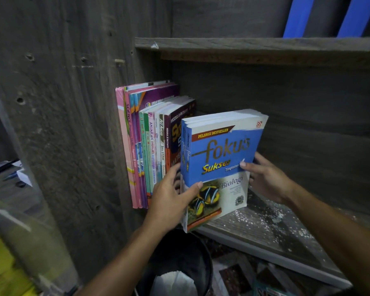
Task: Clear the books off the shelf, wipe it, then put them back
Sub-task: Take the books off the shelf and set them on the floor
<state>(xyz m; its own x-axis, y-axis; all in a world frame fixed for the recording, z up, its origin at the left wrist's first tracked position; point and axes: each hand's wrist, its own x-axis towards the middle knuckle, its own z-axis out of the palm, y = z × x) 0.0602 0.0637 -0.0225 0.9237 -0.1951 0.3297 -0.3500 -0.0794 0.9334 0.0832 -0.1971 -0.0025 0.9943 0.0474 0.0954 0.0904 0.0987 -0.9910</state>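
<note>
1. Left hand and right hand clasp the Fokus books, one each side.
2. Fokus books near upright at shelf front edge; row stands at shelf's left end.
3. Shelf speckled; wiping probably pending.

I cannot see the fingers of the left hand behind the blue-and-white Fokus biology paperback. The round black bucket below runs off the bottom edge.
</note>
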